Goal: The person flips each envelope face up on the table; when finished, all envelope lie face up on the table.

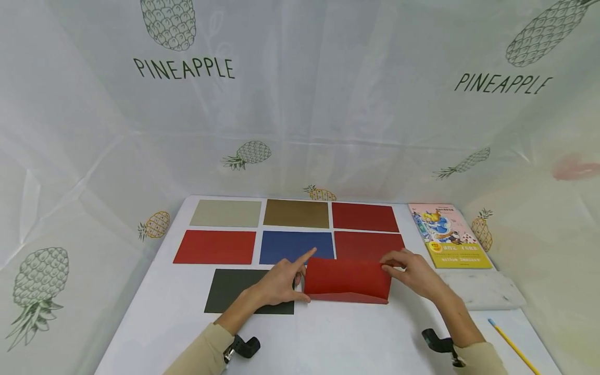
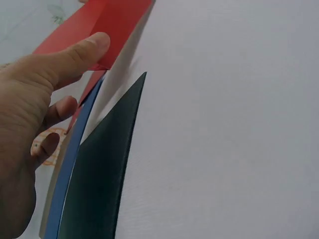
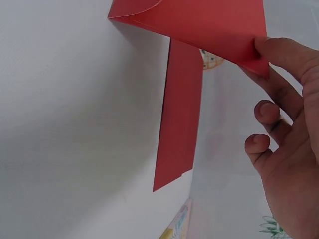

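Note:
A red envelope (image 1: 348,278) stands tilted up off the white table, its flap along the lower edge. My right hand (image 1: 412,273) pinches its upper right corner between thumb and fingers; the right wrist view shows the thumb (image 3: 286,55) on the near face and the other fingers loosely bent. My left hand (image 1: 279,281) is at the envelope's left edge, index finger straight and thumb spread, with the thumb (image 2: 84,52) overlapping the red paper in the left wrist view. Under the left hand lies a dark green rectangle (image 1: 234,291). Behind the envelope are a blue rectangle (image 1: 295,246) and a dark red one (image 1: 367,245).
Further rectangles lie in rows: red (image 1: 215,247), pale grey (image 1: 227,213), brown (image 1: 296,214) and dark red (image 1: 364,216). At the right are a pink and yellow book (image 1: 450,234), a white slab (image 1: 483,289) and a yellow pencil (image 1: 513,346). Pineapple-printed sheeting (image 1: 328,104) surrounds the table.

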Available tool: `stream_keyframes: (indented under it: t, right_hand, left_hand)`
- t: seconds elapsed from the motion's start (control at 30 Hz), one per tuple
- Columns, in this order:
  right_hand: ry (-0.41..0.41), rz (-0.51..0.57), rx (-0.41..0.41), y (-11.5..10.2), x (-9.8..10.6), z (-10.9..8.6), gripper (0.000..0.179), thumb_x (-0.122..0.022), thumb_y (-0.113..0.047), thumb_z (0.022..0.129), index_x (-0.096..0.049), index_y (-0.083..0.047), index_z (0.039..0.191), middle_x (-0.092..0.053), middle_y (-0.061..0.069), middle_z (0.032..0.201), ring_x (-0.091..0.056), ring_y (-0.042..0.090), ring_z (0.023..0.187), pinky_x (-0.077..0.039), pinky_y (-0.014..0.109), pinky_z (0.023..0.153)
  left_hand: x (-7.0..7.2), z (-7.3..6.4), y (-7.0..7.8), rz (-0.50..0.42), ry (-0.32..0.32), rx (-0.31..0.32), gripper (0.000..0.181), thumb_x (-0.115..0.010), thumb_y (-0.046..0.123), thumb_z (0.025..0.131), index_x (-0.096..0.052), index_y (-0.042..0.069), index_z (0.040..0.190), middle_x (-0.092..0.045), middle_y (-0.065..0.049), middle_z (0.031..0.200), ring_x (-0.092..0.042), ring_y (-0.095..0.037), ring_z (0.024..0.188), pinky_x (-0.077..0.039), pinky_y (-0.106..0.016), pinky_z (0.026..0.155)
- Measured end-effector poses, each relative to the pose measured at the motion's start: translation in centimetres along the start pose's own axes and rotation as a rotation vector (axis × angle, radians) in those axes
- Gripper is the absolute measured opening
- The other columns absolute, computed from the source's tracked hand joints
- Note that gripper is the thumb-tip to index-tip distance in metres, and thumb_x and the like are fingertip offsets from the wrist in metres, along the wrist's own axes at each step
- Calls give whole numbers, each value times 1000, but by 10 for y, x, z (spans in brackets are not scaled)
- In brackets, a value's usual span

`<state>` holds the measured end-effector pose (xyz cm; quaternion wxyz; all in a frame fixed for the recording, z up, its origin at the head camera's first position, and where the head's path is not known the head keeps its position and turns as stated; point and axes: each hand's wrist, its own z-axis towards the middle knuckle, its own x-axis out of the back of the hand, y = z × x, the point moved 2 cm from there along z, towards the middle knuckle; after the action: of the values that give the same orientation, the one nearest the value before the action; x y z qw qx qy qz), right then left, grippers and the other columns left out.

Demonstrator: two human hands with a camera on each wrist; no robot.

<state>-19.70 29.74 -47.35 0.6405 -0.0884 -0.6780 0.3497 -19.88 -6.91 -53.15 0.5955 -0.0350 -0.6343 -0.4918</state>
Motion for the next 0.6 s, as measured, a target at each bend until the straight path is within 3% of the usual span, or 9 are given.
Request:
stream_keyframes:
  t: [0.2, 0.37, 0.5, 0.6]
  right_hand:
    - [-3, -57, -13, 2, -9, 8, 21, -77, -16, 90, -70, -26, 106, -64, -12, 100, -58, 15, 97, -55, 24, 76]
    - [17, -111, -2, 5, -16, 14, 21, -79, -17, 88, -69, -25, 105, -62, -12, 99, -53, 14, 98, -55, 25, 75]
    - [11, -133, 2, 10, -21, 17, 18, -78, -19, 88, -69, -26, 102, -62, -13, 100, -53, 13, 99, -55, 28, 78]
    - [-16, -125, -18, 13, -25, 18, 16, -78, -20, 89, -70, -27, 101, -62, -12, 100, -54, 13, 101, -55, 29, 80]
  left_hand:
    - [-7, -2, 2, 100, 7, 36, 102, -87, 42, 77, -27, 22, 158, -65, 16, 88, -52, 6, 66, -39, -32, 80]
    - [-10, -2, 0, 200, 50, 72, 98, -86, 50, 74, -36, 23, 154, -67, 10, 111, -62, -3, 98, -37, -30, 79]
    - [-11, -2, -1, 271, 68, 91, 98, -85, 59, 69, -44, 24, 151, -56, 3, 132, -53, -12, 118, -40, -35, 86]
    - [-11, -2, 0, 289, 68, 89, 99, -84, 63, 66, -49, 22, 149, -51, 0, 135, -49, -15, 119, -42, -40, 91]
